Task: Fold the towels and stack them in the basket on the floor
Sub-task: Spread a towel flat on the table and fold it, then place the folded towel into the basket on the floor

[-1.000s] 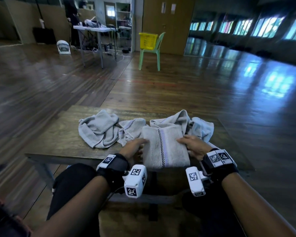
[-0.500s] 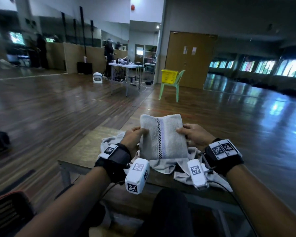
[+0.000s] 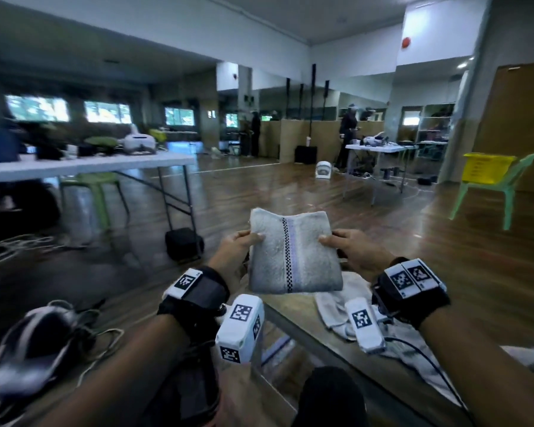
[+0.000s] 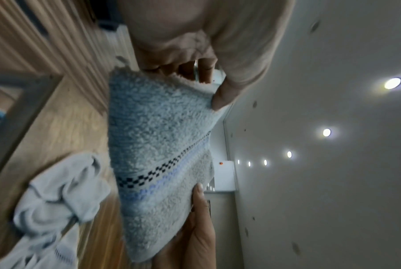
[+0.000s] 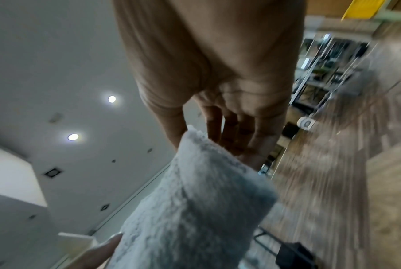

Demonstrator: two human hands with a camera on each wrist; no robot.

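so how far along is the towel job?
One grey terry towel with a checkered stripe is folded and held in the air by the left hand and right hand. Crumpled grey towels still lie unfolded on the wooden table. No floor basket in view.

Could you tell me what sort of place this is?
Probably a large hall or studio in use as a workspace: a wide wooden floor, folding tables with equipment, and a mirrored wall.

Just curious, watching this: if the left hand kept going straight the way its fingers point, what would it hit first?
Probably nothing near: the left hand, gripping the folded towel, points over open wooden floor. Depth is unclear.
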